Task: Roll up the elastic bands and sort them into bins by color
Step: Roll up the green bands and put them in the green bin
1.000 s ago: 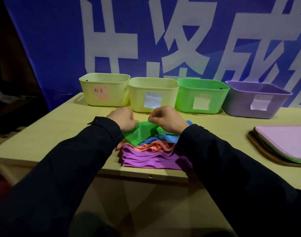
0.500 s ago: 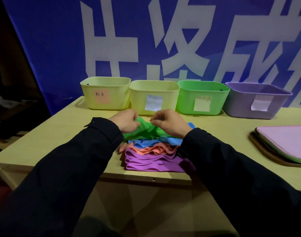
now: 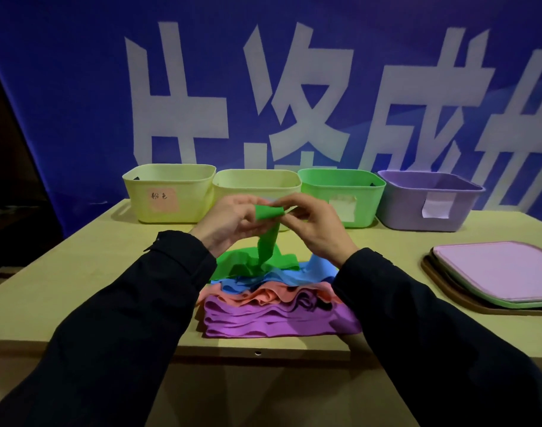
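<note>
While both the left hand (image 3: 229, 220) and right hand (image 3: 309, 223) pinch the green band (image 3: 268, 232), apparently rolled, it hangs above the pile (image 3: 279, 306).

Dim, bluish light; dark lower corners, wide-angle bending at edges, slight softness throughout.

A light wooden table (image 3: 78, 272) carries four bins (image 3: 340, 195) along its far edge, a pile of elastic bands (image 3: 263, 315) near the front, and stacked trays (image 3: 494, 272) at right.

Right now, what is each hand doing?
Left hand: fingers pinch the rolled end of the green band.
Right hand: fingers pinch the same green band from the other side.
</note>
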Motion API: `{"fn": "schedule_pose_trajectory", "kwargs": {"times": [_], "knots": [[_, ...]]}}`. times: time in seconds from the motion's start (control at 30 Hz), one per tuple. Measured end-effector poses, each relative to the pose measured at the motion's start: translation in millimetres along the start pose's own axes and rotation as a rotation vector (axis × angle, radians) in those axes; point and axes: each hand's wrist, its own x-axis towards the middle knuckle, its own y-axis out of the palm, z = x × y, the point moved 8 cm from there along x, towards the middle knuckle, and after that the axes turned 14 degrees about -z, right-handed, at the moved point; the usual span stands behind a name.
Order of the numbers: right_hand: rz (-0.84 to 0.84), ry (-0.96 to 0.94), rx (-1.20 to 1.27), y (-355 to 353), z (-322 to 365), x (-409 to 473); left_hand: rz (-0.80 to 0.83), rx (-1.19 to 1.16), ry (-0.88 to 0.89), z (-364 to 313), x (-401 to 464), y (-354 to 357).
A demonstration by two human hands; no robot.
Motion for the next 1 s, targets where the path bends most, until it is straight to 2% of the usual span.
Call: {"fn": "schedule_pose_trajectory", "kwargs": {"times": [0.1, 0.23, 0.33, 0.4, 0.47, 0.83, 1.0], "knots": [[-0.100, 0.015, 0.004, -15.0, -1.3, 2.8, 0.045, 0.128, 0.082, 1.2, -2.6, 10.2], [-0.022, 0.306, 0.218, -13.7, -17.2, -0.7, -0.085, 0.404, 0.348, -7.1, 0.3, 6.3], [-0.008, 0.436, 0.317, -9.9, -24.8, -6.1, -0.130, 0.426, 0.483, -10.3, -1.7, 10.6], [0.000, 0.467, 0.358, -7.4, -23.5, -8.4, -0.164, 0.319, 0.450, -9.5, -1.7, 10.4], [-0.002, 0.484, 0.398, -7.4, -22.7, -9.2, -0.132, 0.246, 0.407, -6.0, -0.8, 13.8], [-0.108, 0.446, 0.444, -18.2, -12.8, -6.1, -0.123, 0.094, 0.417, -9.3, -3.4, 23.2], [-0.084, 0.424, 0.391, -18.2, -11.5, -5.9, -0.107, 0.069, 0.426, -9.0, -5.6, 22.5]]}}
